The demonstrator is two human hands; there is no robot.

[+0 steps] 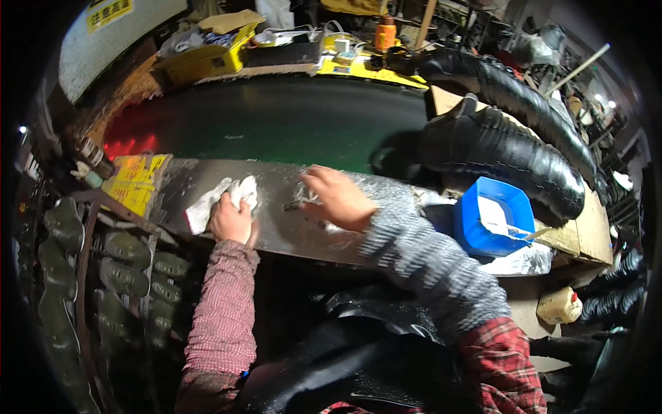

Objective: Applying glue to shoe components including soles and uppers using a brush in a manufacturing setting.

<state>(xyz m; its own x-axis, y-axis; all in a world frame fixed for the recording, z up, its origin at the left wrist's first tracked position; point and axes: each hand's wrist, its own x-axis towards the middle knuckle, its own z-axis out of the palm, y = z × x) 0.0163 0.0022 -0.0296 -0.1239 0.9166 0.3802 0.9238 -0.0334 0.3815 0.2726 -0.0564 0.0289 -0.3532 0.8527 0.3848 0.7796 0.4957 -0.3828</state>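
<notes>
On the bare metal bench strip (269, 234), my left hand (231, 221) presses down on a crumpled white cloth (243, 190), possibly a knit glove, with the fingers closed over it. My right hand (341, 200) is held low above the same strip, to the right of the cloth. Its fingers and thumb are apart, slightly blurred. Small greyish scraps (301, 198) show on the metal beside the right thumb; the hand's underside is hidden.
A dark green-black belt surface (276, 114) stretches beyond the strip. Right stand a blue plastic container (472, 224) and long stacks of shiny black rubber pieces (503, 148). Olive-green moulded pieces (127, 276) fill a rack at left. A yellow box (207, 63) is at the back.
</notes>
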